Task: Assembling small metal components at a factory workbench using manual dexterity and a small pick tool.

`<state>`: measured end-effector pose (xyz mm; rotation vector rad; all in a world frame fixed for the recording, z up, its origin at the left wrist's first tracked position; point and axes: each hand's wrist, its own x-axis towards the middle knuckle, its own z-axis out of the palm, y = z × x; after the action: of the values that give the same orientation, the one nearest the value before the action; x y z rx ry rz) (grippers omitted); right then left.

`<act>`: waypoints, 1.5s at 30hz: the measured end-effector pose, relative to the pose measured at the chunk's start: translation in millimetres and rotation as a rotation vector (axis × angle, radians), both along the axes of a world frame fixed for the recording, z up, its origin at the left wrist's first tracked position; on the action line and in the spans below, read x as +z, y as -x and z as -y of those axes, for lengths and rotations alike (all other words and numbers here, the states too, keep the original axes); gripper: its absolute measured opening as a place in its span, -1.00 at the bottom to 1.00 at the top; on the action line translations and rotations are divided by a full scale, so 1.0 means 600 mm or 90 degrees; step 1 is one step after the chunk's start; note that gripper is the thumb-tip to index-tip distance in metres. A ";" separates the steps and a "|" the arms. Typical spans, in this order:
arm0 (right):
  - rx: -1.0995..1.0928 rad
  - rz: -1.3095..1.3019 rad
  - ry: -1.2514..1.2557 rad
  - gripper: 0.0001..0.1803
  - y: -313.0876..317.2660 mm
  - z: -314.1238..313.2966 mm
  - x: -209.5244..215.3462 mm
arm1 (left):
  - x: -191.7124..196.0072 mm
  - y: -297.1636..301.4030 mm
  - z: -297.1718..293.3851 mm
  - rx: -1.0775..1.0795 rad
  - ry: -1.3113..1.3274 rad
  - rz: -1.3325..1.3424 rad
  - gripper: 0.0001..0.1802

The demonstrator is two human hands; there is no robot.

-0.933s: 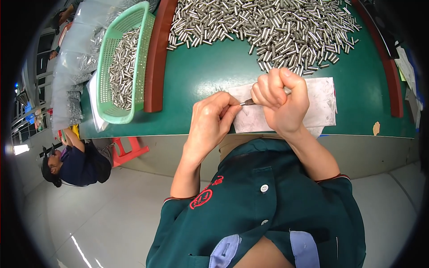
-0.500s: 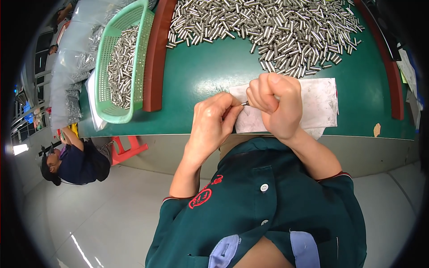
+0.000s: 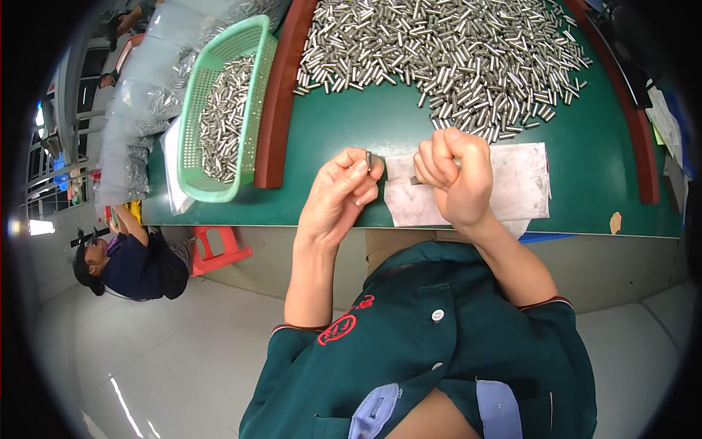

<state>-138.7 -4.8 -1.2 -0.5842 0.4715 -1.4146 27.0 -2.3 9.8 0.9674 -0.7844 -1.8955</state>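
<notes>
My left hand [image 3: 338, 196] pinches a small metal pin [image 3: 368, 162] upright between thumb and fingertips, left of the white cloth [image 3: 512, 181]. Over that cloth my right hand [image 3: 459, 174] is closed in a fist. A short dark end [image 3: 414, 180] pokes out beside its curled fingers, and the rest is hidden, so its kind cannot be told. Just beyond the cloth a large heap of loose silvery metal pins [image 3: 446, 58] spreads across the green table [image 3: 351, 128]. The two hands are apart.
A green plastic basket [image 3: 191, 139] with more metal pins stands left of a red-brown rail [image 3: 272, 146]. A second rail [image 3: 643, 146] bounds the right side. Clear bags [image 3: 139, 95] line the far left. A person [image 3: 139, 263] is beside a red stool [image 3: 219, 249].
My left hand has moved left, away from my right hand, and turned with the pin upright in its fingertips. My right hand stays closed over the cloth. The view has shifted slightly.
</notes>
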 end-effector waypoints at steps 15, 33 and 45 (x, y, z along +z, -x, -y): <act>0.003 0.002 -0.004 -0.60 0.004 0.002 0.001 | 0.009 -0.007 0.088 0.121 0.260 0.510 -0.80; 0.008 0.020 -0.020 -0.62 0.007 0.003 -0.001 | -0.006 -0.004 0.123 -0.026 0.718 1.129 -0.89; -0.005 0.032 -0.037 -0.62 0.009 0.004 -0.006 | 0.020 0.015 0.028 -0.176 0.480 0.716 -0.93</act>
<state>-144.1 -7.0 -4.7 -0.4992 0.4733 -1.4146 17.9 -19.0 21.7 1.4079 -2.1599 -0.9163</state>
